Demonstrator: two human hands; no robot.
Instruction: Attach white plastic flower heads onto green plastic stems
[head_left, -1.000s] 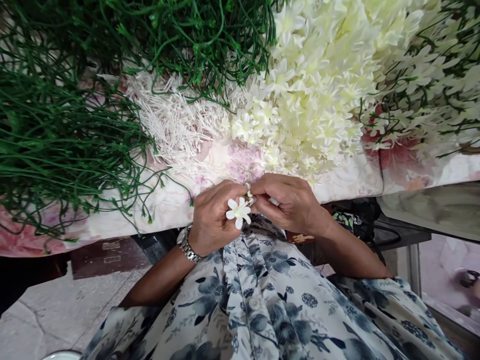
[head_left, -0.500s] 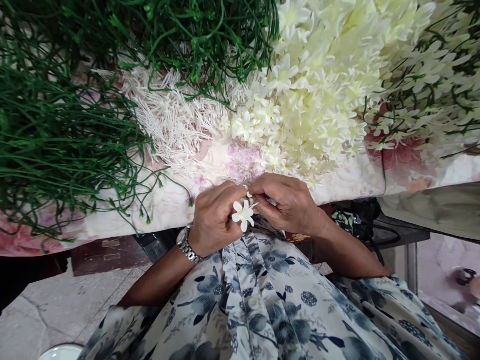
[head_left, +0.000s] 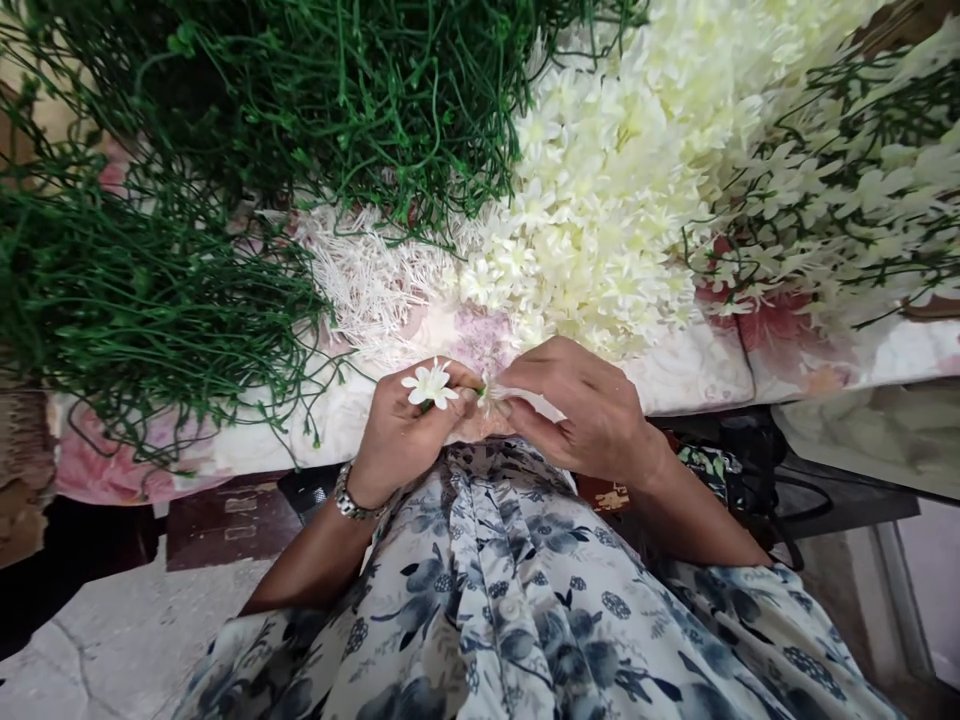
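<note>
Close to the table's front edge, my left hand [head_left: 401,440] is closed on a green artificial stem, mostly hidden by the fingers. A white artificial flower [head_left: 430,384] stands out over the back of that hand. Facing it, my right hand [head_left: 589,415] pinches a second pale flower [head_left: 493,398] between thumb and fingers, at the stem tip by my left fingertips. Whether this flower is fully seated on the tip, I cannot tell. Beyond my hands lie a large heap of loose cream-white blossoms [head_left: 600,250] and a pile of thin white stamens [head_left: 375,275].
Tangled green plastic stems [head_left: 172,300] cover the left and back of the table. Finished white sprays with green stems [head_left: 840,200] lie at the right. A flowered cloth [head_left: 255,440] covers the table's edge. Dark bags and straps [head_left: 750,450] sit below at the right.
My left hand has turned, so its white flower now sits higher and further left. Between my fingertips a green stem tip and a second flower now show. The view has shifted slightly.
</note>
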